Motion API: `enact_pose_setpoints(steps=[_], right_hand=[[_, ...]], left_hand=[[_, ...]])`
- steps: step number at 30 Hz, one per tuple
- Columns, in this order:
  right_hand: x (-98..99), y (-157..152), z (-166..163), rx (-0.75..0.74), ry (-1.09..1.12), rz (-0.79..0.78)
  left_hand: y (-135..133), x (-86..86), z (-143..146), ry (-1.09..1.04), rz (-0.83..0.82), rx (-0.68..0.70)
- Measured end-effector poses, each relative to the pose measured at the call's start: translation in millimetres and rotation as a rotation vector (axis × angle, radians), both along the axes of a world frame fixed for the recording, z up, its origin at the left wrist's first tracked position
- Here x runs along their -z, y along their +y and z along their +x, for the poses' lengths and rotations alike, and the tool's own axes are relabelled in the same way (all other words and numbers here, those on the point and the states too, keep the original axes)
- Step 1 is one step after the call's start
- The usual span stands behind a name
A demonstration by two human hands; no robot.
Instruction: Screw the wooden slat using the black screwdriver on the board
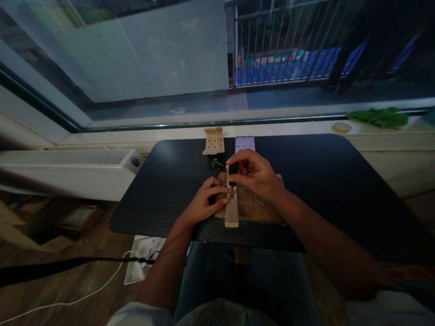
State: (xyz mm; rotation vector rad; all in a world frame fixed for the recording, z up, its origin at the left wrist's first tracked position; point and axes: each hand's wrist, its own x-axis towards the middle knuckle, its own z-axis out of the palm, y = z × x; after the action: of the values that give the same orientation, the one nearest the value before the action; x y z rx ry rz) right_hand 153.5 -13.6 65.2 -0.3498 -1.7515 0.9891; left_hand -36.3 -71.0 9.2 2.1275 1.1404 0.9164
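Note:
My right hand (253,173) is closed around the black handle of a screwdriver (233,169), which stands upright over a light wooden piece (231,215). The shaft's tip meets the wood at a small dark spot, perhaps a screw head. My left hand (208,201) lies at the left side of the wooden piece, its fingertips pressing on it near the tip. Beneath the wood is a brown board (261,206) that looks wrapped in clear plastic. My right hand and forearm hide part of the board.
Several loose screws (215,164) lie beyond my left hand on the black table (163,181). Behind them sit wooden pieces with holes (214,141), beside a lit phone (244,143). A white radiator (84,170) stands at left. Green leaves (379,117) rest on the windowsill.

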Motion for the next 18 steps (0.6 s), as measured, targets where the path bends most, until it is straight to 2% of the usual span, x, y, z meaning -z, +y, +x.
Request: enact_pose_setpoints(steps=[6,12,18], right_hand=[[-2.0,1.6,7.1,-0.126,-0.099,0.048],[-3.4,1.8,8.6,-0.382,-0.057,-0.084],[-3.7,2.0,6.3,-0.435,-0.046,-0.159]], left_hand=[[-0.3,-1.2,0.5,-0.009,-0.005,0.000],[0.1,-1.4,0.2,-0.017,-0.002,0.016],[0.1,0.3,-0.3,-0.002,0.004,0.009]])
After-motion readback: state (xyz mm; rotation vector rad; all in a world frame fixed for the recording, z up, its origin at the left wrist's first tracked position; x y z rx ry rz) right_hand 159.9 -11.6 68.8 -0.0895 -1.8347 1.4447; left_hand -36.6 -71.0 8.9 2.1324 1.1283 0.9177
